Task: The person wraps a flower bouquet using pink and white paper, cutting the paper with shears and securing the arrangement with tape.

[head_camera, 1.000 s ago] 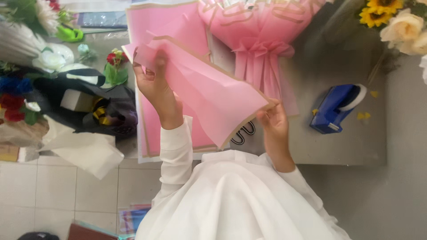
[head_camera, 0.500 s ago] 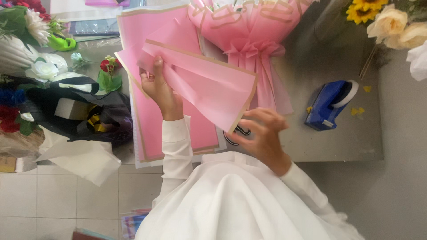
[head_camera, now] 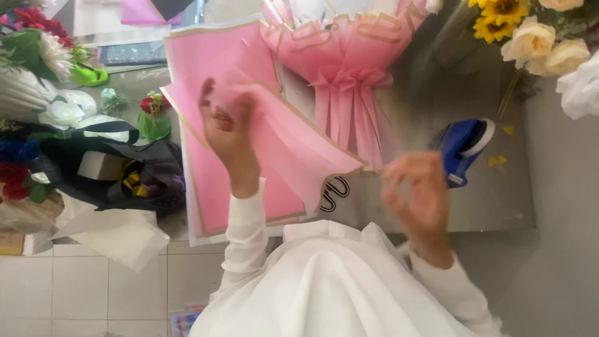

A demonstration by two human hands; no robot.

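The left hand [head_camera: 228, 134] is closed on a folded pink wrapping sheet [head_camera: 293, 146], with the fingers pinching its upper corner so that the sheet hangs lifted above the counter [head_camera: 493, 200] and keeps its fold. The right hand [head_camera: 418, 193] is half open with loosely curled fingers and holds nothing; it hovers just beside the lower tip of the sheet, not touching it. Under the left hand lie flat pink sheets [head_camera: 209, 181] in a stack, probably kept there to be easy to take. Beyond both hands rests a wrapped pink bouquet [head_camera: 346, 56]. Near the right hand, on its outer side, stands a blue tape dispenser [head_camera: 463, 148]. Between the hands, black scissor handles [head_camera: 335, 192] show from under the paper.
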